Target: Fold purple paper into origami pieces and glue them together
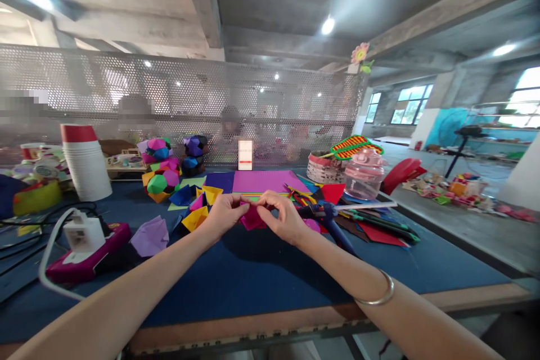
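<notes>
Between my two hands, above the blue table (253, 287), is a small folded piece of magenta paper (252, 218). My left hand (226, 214) pinches its left side, thumb against fingers. On the other side my right hand (283, 218) grips the paper's upper edge with thumb and fingertips. Parts of the paper are hidden behind the fingers. Left of my left hand lie folded yellow paper pieces (195, 219) and a lilac folded piece (151, 236). A blue hot glue gun (331, 222) rests just right of my right hand.
Purple paper sheets (270, 181) lie at the back. To the left stand a magenta power strip (90, 256) with a white plug, stacked paper cups (86, 163) and folded paper balls (162, 177). On the right are scissors (304, 197) and a pink clear bottle (363, 177).
</notes>
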Demonstrator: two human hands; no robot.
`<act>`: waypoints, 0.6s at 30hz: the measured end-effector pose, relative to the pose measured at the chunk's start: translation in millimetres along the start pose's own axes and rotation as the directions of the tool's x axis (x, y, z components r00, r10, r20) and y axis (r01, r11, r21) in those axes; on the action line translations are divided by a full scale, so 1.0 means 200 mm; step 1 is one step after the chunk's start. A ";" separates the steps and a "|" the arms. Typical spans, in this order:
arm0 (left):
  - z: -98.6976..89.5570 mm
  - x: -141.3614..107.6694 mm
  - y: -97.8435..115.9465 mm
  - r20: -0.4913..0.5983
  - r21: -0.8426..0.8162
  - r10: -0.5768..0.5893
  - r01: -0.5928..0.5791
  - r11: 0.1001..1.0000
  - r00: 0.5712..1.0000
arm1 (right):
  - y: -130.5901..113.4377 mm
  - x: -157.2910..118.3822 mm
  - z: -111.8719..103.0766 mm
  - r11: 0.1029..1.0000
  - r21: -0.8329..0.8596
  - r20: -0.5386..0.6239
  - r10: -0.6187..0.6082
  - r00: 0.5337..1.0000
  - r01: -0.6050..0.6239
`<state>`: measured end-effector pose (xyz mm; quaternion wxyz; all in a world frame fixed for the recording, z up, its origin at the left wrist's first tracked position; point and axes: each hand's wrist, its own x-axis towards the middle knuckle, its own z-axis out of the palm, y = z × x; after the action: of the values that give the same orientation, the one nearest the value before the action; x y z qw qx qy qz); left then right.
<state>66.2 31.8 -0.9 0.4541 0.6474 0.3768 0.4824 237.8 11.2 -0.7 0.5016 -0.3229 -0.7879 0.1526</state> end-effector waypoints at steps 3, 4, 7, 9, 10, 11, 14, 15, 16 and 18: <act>0.00 0.00 -0.01 -0.018 0.089 0.077 -0.075 0.993 0.997 | 0.02 0.02 0.01 0.990 0.066 0.000 0.125 0.992 -0.125; 0.00 0.00 -0.01 -0.024 0.120 0.103 -0.099 0.988 0.994 | 0.03 0.02 0.01 0.982 0.091 0.007 0.163 0.987 -0.162; 0.00 0.00 -0.01 -0.036 0.209 0.189 -0.177 0.962 0.981 | 0.07 0.02 0.03 0.952 0.172 0.036 0.249 0.968 -0.252; 0.00 0.01 -0.01 -0.044 0.265 0.245 -0.226 0.938 0.968 | 0.08 0.01 0.04 0.927 0.223 0.061 0.297 0.953 -0.303; 0.00 0.01 -0.01 -0.048 0.291 0.270 -0.245 0.925 0.962 | 0.08 0.01 0.04 0.913 0.244 0.075 0.318 0.945 -0.326; 0.00 0.01 -0.01 -0.051 0.317 0.291 -0.261 0.912 0.955 | 0.08 0.00 0.04 0.901 0.262 0.088 0.334 0.938 -0.346; -0.02 0.01 0.00 -0.053 0.376 0.333 -0.290 0.880 0.941 | 0.06 0.00 0.04 0.882 0.298 0.101 0.350 0.931 -0.364; -0.02 0.01 0.00 -0.051 0.389 0.341 -0.296 0.872 0.939 | 0.05 0.00 0.04 0.881 0.309 0.093 0.348 0.933 -0.359; -0.03 0.01 0.00 -0.048 0.400 0.348 -0.301 0.865 0.936 | 0.05 0.01 0.04 0.878 0.320 0.085 0.347 0.934 -0.355; -0.03 0.01 0.00 -0.041 0.419 0.360 -0.311 0.853 0.932 | 0.04 0.01 0.04 0.871 0.340 0.076 0.350 0.933 -0.355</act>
<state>60.6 34.8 0.5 0.1959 0.7535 0.3758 0.5027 233.1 20.1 -7.6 0.5096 -0.3664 -0.6794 0.3802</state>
